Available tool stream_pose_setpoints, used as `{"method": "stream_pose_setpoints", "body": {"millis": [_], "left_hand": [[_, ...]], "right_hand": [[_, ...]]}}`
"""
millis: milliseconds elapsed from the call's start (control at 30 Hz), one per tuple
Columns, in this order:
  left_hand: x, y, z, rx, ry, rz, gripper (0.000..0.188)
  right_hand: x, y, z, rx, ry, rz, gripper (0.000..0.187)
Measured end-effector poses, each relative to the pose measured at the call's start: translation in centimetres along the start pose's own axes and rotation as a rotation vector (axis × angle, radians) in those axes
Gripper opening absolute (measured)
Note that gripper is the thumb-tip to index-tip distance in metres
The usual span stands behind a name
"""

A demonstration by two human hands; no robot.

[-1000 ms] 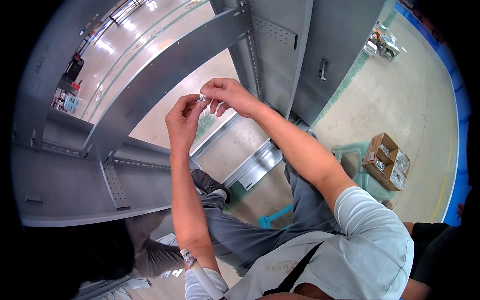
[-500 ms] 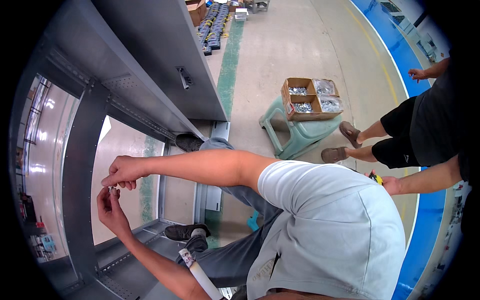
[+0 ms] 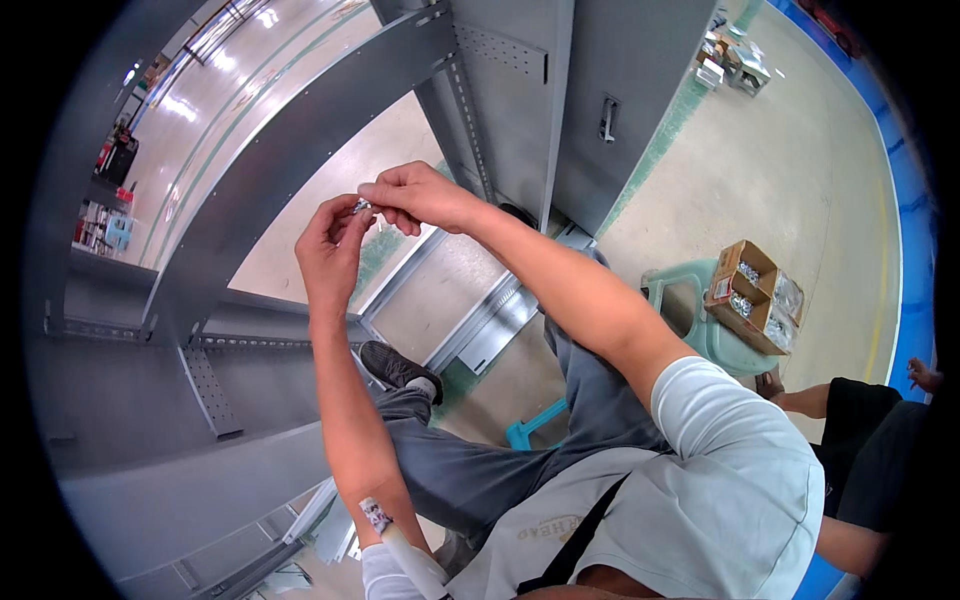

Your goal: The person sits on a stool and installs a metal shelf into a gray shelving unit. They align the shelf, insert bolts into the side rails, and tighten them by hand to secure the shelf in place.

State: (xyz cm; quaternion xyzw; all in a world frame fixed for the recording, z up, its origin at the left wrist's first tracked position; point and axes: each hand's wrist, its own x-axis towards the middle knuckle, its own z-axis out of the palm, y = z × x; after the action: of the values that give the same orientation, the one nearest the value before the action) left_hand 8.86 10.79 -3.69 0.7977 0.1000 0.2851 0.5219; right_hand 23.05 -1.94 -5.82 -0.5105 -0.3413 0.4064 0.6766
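- The person's left hand [image 3: 330, 245] is raised in front of the body, its thumb and fingertips pinched together on a tiny cluster of shiny, silver-coloured metal hardware [image 3: 362, 204].
- The right hand [image 3: 420, 197] comes in from the other side, thumb and index finger drawn close together right at the cluster; whether they grip a piece of it or only touch it, one cannot tell.
- The cluster sits between the two sets of fingertips, held up in the air; its exact form is too small to make out.
- It looks light, hard and stiff, unlikely to break or bend under finger pressure. Smooth metal this small is probably slippery and easy to drop, so a fingertip pinch on the outer edges seems the surest hold, with the other hand steadying from the opposite side.
- Around the hands stands a grey sheet-metal cabinet frame [image 3: 270, 150], with a flat grey metal door [image 3: 640, 75] bearing a recessed handle [image 3: 608, 118].
- Well apart, to the person's right, a pale green plastic stool [image 3: 735, 350] carries an open, divided brown cardboard box [image 3: 728, 308] with similar-looking loose metal parts [image 3: 742, 305] and clear plastic bags [image 3: 788, 297].
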Motion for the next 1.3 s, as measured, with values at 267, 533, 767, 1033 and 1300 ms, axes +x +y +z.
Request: {"method": "stream_pose_setpoints", "body": {"millis": [267,533,767,1033,1300], "left_hand": [[-0.3,0.5,-0.1,-0.034,0.01,-0.016,0.018],[0.0,0.1,-0.5,0.002,-0.022,-0.013,0.018],[0.1,0.4,0.0,-0.021,-0.002,-0.026,0.019],[-0.2,0.3,-0.2,-0.034,-0.009,-0.024,0.019],[0.0,0.0,0.0,0.031,-0.026,-0.022,0.021]], "right_hand": [[-0.8,-1.3,0.7,0.043,0.051,-0.04,0.03],[-0.2,-0.4,0.5,0.005,-0.034,-0.129,0.022],[0.0,0.1,-0.5,-0.013,0.011,0.001,0.034],[-1.1,-1.4,1.2,0.022,0.059,-0.098,0.033],[-0.1,0.1,-0.5,-0.073,0.018,-0.091,0.03]]}}
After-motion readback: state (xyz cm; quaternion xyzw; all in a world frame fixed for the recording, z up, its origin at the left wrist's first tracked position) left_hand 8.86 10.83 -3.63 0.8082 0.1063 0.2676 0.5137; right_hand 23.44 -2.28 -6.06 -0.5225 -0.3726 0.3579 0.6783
